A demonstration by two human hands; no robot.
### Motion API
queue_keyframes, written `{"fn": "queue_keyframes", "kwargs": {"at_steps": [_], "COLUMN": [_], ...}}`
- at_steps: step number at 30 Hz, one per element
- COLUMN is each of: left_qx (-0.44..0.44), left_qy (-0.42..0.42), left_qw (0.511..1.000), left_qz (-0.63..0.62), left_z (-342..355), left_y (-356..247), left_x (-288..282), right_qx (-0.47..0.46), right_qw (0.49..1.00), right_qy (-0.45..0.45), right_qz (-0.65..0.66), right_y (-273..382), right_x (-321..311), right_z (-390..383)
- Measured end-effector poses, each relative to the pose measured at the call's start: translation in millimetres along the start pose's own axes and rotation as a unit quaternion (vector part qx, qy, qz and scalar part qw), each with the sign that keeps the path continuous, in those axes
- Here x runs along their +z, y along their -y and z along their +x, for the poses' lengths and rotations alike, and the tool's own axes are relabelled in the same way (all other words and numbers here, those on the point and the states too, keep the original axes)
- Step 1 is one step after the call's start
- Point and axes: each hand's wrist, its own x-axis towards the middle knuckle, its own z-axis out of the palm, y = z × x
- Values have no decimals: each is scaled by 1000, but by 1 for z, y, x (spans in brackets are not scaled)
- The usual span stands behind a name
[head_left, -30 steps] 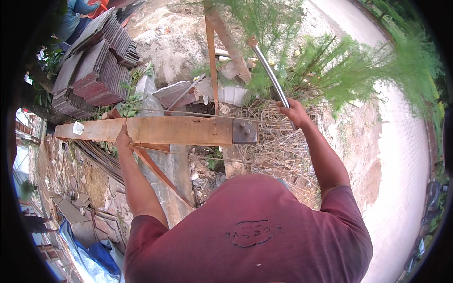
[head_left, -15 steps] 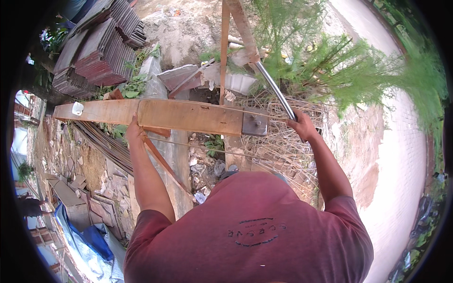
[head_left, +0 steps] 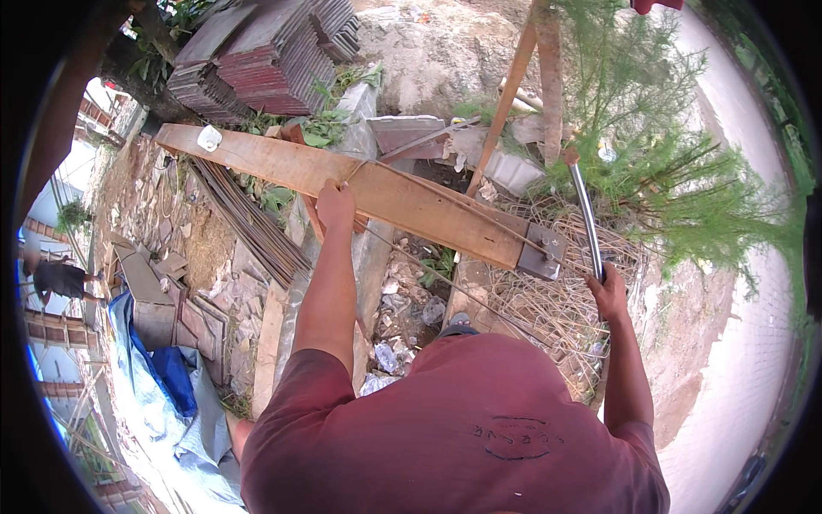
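A long wooden beam (head_left: 428, 210) slants across in front of me, with a dark metal plate (head_left: 543, 251) bearing pins at its right end. A thin steel rod (head_left: 514, 231) lies along the beam to the plate. My left hand (head_left: 336, 206) is closed at the beam's middle, with the rod at its fingertips. My right hand (head_left: 610, 295) grips the dark lower end of a shiny steel bar (head_left: 585, 206), right of the plate. This bar stands steeply, its rusty head at the far end. Another thin rod (head_left: 462, 291) slopes below the beam on the near side.
Bent steel ties (head_left: 591, 300) lie in a heap below the plate. Wispy green branches (head_left: 676, 188) hang at the right. Stacked roof tiles (head_left: 274, 64) stand at the far left, long rods (head_left: 248, 218) under the beam. A blue tarp (head_left: 175, 377) and a person (head_left: 60, 278) are further left.
The view has turned, so the beam now slopes down to the right. The steel bar has swung more upright in my right hand. My left hand remains at the beam's middle.
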Motion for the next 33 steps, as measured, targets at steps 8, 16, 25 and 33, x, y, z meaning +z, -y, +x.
{"fn": "queue_keyframes", "kwargs": {"at_steps": [8,16,25,33], "left_qx": [80,114,69,-11], "left_qy": [16,36,132,189], "left_qw": [995,987,981,970], "left_qz": [60,104,121,150], "left_z": [22,39,79,69], "left_y": [11,-2,8,-9], "left_x": [-1,11,5,-8], "right_qx": [-34,-4,41,18], "right_qw": [999,999,994,998], "right_qy": [30,36,104,60], "right_qz": [0,15,11,28], "right_y": [-7,-18,-6,-6], "right_x": [10,12,1,7], "right_z": [13,17,22,15]}}
